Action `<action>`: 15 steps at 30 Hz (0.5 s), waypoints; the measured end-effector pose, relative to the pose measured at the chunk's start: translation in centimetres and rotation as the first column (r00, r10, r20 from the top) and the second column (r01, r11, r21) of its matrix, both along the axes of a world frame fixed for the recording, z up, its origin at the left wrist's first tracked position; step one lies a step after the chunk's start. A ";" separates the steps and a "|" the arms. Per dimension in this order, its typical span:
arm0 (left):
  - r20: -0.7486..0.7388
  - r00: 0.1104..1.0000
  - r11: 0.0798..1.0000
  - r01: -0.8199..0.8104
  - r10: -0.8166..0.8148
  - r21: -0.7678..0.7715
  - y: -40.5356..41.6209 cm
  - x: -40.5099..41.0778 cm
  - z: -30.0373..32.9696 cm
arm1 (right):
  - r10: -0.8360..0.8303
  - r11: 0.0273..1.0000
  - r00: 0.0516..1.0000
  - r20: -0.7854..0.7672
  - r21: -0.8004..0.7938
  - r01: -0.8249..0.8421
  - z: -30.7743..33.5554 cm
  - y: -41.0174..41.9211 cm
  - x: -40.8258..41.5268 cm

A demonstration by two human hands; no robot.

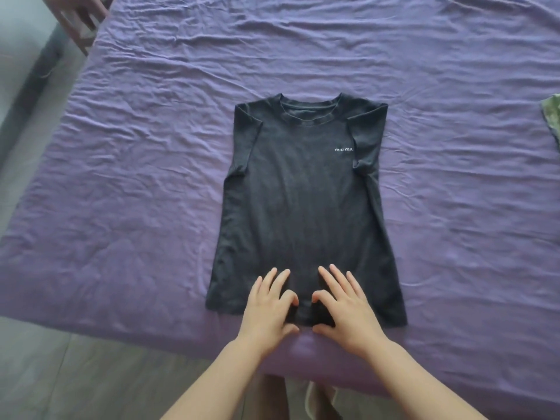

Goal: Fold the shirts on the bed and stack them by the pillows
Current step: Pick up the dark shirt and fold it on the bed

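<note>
Shirt (300,192) under left hand (268,309) and right hand (344,306)

Grey plank floor (45,374) front & left; brown wooden chair (79,37) top-left; soft even light.

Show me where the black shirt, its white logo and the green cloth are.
black shirt (300,207), head view, middle of its front.
white logo (344,149), head view, centre of the lettering.
green cloth (553,116), head view, patch at the right edge.
</note>
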State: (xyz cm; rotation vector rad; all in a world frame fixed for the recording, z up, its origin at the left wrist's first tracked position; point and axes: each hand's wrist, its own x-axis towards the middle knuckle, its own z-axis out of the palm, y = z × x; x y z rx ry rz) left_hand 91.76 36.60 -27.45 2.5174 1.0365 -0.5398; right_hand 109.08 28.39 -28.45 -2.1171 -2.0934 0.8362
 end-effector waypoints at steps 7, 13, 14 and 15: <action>0.120 0.993 0.995 0.005 -0.017 0.101 2.0 0.4 1.1 | -0.066 0.969 0.998 0.003 0.239 0.063 0.9 0.2 0.0; 0.241 0.899 0.928 -0.332 0.365 -0.166 10.3 1.9 2.6 | -0.290 0.954 0.944 -0.159 0.034 0.299 2.7 6.9 5.1; 0.241 0.892 0.922 -0.355 0.383 -0.154 12.0 2.4 2.9 | -0.323 0.945 0.932 -0.167 -0.004 0.327 2.8 8.4 5.9; 0.229 0.888 0.917 -0.374 0.398 -0.140 13.6 2.8 3.2 | -0.353 0.935 0.922 -0.158 -0.039 0.351 2.9 9.8 6.6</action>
